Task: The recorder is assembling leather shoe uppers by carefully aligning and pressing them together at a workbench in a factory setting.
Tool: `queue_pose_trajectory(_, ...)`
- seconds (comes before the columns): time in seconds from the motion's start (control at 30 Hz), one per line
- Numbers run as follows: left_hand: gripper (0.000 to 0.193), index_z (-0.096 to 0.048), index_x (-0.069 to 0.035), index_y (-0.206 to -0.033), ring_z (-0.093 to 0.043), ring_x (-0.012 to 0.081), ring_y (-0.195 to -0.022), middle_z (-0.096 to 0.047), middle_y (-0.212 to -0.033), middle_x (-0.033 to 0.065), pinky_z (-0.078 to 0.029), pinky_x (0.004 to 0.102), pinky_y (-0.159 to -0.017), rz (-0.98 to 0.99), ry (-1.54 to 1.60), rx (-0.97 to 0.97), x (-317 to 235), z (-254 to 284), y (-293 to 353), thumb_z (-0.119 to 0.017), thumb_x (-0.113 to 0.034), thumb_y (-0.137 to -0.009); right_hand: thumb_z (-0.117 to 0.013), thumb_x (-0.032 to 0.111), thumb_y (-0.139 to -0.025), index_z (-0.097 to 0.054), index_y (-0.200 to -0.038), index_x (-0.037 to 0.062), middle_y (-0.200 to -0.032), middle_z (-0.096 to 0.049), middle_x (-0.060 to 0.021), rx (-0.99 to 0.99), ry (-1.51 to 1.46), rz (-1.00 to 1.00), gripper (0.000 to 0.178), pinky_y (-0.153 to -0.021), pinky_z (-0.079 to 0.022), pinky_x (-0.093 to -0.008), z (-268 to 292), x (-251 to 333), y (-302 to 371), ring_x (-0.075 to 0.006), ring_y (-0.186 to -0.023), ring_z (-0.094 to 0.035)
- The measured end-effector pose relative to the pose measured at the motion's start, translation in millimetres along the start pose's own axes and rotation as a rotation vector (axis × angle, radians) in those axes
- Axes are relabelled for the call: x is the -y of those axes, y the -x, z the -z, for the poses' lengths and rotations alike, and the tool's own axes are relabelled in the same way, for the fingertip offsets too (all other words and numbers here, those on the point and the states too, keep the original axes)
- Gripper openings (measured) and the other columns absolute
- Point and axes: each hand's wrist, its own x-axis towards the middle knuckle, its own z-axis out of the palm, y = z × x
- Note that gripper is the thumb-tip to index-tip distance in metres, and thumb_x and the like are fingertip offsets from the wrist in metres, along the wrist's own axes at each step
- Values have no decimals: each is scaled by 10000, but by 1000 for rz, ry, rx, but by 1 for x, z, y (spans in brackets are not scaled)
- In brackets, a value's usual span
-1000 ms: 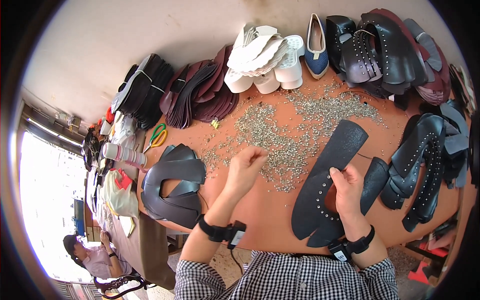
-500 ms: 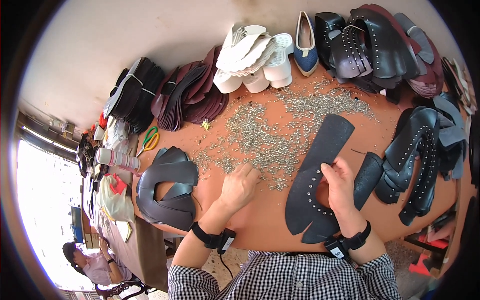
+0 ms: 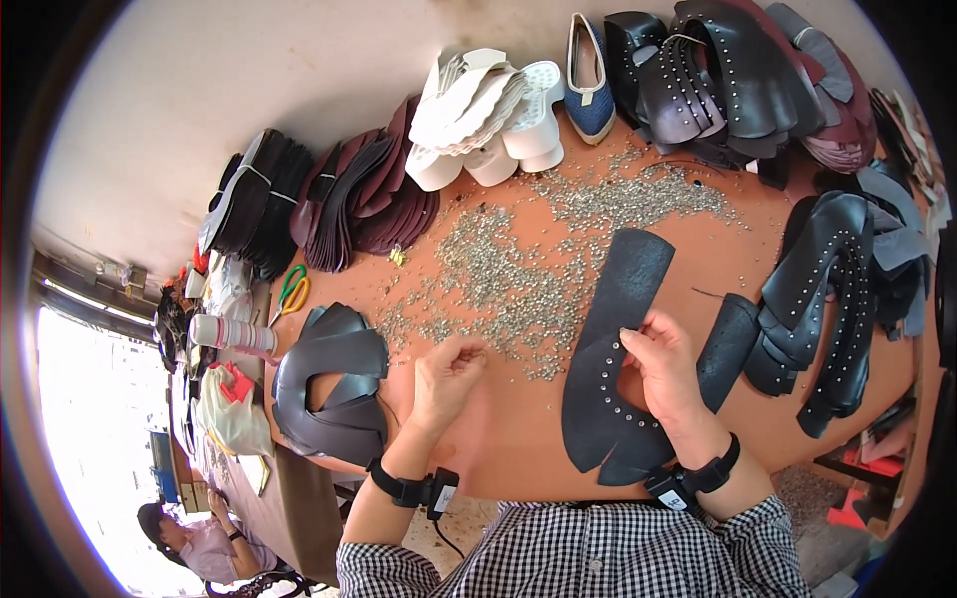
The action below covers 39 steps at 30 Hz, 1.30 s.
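A dark U-shaped leather shoe upper [image 3: 596, 389] is held in my right hand [image 3: 666, 377], thumb pressed on its face and fingers behind it. A curved row of silver studs follows its inner edge. My left hand [image 3: 447, 381] hovers over the table left of the upper, thumb and fingertips pinched together; whatever sits between them is too small to make out. Loose silver studs [image 3: 498, 269] lie scattered just beyond both hands. A stack of plain dark upper pieces [image 3: 299, 399] rests left of my left hand. Studded black uppers [image 3: 837, 289] are heaped to the right.
Along the back stand maroon leather pieces [image 3: 369, 209], white soles [image 3: 533, 125], a blue shoe [image 3: 588, 85] and more studded uppers [image 3: 738, 80]. Scissors [image 3: 291, 292] and a striped roll [image 3: 234, 334] lie at the left. A person [image 3: 204, 538] sits at the lower left.
My left hand has drawn back leftward from the scattered studs, still pinched. The right hand keeps its grip on the upper. The whole view has shifted slightly.
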Motion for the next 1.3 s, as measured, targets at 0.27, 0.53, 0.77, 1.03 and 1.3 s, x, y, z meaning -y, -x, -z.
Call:
queue_pose_trajectory(0.27,79,-596,2,-807,-562,94,-677,-606,-761,49,-456,212,-601,240,502,17,-49,-20,-3,-564,59,-762,-565,12,-808,-507,-813,33,-685,-503,25,-21,27,21,62,-520,-396,-167,-6,-4,1,-24,-588,-476)
queue_pose_trajectory(0.53,125,-602,-14,-766,-513,121,-795,-513,-890,41,-436,234,-667,-105,437,87,-87,-75,-25,-628,76,-684,-548,-15,-816,-522,-842,16,-687,-508,38,13,-36,76,48,-468,-355,-154,-9,-7,2,-7,-570,-472)
queue_pose_trajectory(0.77,123,-617,-17,-747,-485,125,-834,-495,-870,25,-408,239,-709,-167,227,58,-88,-91,-30,-656,53,-653,-542,-36,-816,-558,-919,5,-774,-528,19,68,77,42,112,-540,-389,-153,-1,-8,6,-24,-647,-495)
queue_pose_trajectory(1.03,118,-617,-13,-725,-499,119,-807,-499,-857,29,-421,228,-658,-108,211,97,-88,-90,-34,-674,42,-638,-566,-17,-781,-533,-842,-16,-690,-525,-7,14,230,171,69,-462,-380,-186,-5,-8,6,-41,-551,-488)
queue_pose_trajectory(1.3,151,-549,-6,-680,-523,125,-740,-528,-885,45,-436,225,-634,152,515,153,-79,-92,-36,-667,69,-622,-576,-38,-728,-529,-820,-29,-706,-516,-84,-7,635,495,104,-514,-425,-237,-9,4,11,-144,-576,-534)
